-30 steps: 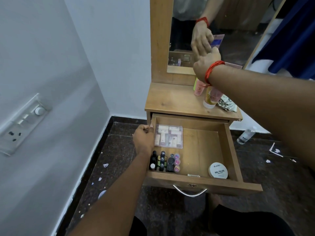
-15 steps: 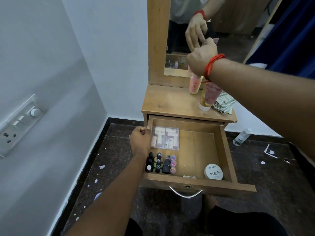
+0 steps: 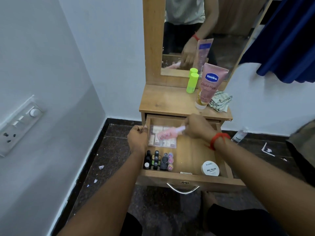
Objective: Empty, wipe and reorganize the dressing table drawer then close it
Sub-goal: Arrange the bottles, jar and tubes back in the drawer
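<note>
Now, drawer [image 3: 170,178]: pulled out of the dressing table [image 3: 163,103]; I look down into it from above.
Left hand [image 3: 138,138]: fingers curled over the top edge of the drawer's left wall, near the back.
Right hand [image 3: 197,126]: closed round one end of a pink bottle [image 3: 167,132]; a red thread [image 3: 217,138] circles the wrist.
Pink bottle: blurred, lying nearly sideways over the clear box [image 3: 163,144]; I cannot tell whether the two touch.
Clear box: back left of the drawer, with pale little items inside.
Small bottles [image 3: 156,160]: standing in rows at the front left, just in front of the clear box.
White jar [image 3: 210,168]: front right corner, lid reading NAIL POLISH, well apart from the small bottles.
Table top: green bottle [image 3: 192,82] upright beside a Vaseline tube [image 3: 208,86] that stands cap-down against the mirror [image 3: 187,31]; a checked cloth [image 3: 220,102] is bunched just right of the tube.
</note>
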